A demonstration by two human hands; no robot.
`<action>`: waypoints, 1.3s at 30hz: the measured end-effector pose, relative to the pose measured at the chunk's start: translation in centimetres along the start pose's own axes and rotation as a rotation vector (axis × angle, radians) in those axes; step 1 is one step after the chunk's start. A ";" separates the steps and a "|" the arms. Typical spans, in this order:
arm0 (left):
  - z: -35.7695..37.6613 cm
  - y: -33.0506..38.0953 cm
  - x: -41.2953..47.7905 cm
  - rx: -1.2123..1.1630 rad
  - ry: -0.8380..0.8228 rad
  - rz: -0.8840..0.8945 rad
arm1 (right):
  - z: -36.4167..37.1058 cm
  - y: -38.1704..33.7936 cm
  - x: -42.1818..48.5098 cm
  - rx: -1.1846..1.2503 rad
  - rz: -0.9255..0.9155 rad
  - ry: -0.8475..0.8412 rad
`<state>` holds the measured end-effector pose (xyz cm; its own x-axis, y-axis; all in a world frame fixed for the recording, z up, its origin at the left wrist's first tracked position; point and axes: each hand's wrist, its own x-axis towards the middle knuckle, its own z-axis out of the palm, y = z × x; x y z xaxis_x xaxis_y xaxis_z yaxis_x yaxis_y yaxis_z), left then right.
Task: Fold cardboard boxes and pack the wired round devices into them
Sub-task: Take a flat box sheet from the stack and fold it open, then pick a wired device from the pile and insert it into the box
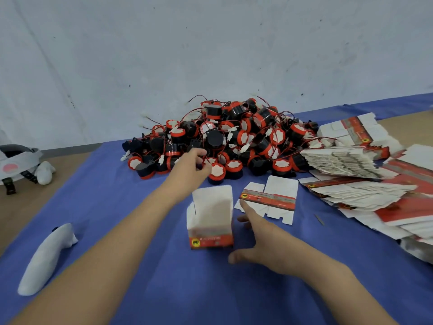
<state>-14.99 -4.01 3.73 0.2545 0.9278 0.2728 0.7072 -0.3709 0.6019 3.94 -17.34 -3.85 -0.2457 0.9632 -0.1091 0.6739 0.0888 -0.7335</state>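
Blue-clothed tabletop (140,266) is heaped with wired round devices (234,137) beyond the box (210,219). Left grip (194,161) is curled there, hold unclear; right grip (260,235) is spread wide. Light, rigid bodies, not wires, should be grasped.

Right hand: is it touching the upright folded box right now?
Cannot tell. In the head view the right hand has fingertips close beside the right wall of the upright folded box, but no clear gap or contact shows.

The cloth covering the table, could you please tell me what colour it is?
The cloth is blue; head view shows it best.
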 end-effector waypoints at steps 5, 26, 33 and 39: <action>2.3 0.3 5.3 0.252 -0.367 -0.123 | -1.7 0.9 -0.3 0.184 0.031 -0.020; -4.1 -2.6 -3.8 -0.836 0.055 -0.278 | -4.2 -1.5 -2.1 0.255 -0.053 0.113; -7.2 3.7 -10.1 -0.077 0.211 0.290 | -4.1 -8.1 -2.7 0.525 -0.456 0.430; -6.5 5.6 -12.3 0.487 0.215 0.623 | -2.5 -9.6 -2.2 0.478 -0.474 0.386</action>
<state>-18.47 -17.77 8.57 0.5983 0.5108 0.6174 0.6976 -0.7112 -0.0876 -0.22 -19.65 5.08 -0.1133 0.8775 0.4660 0.1620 0.4791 -0.8627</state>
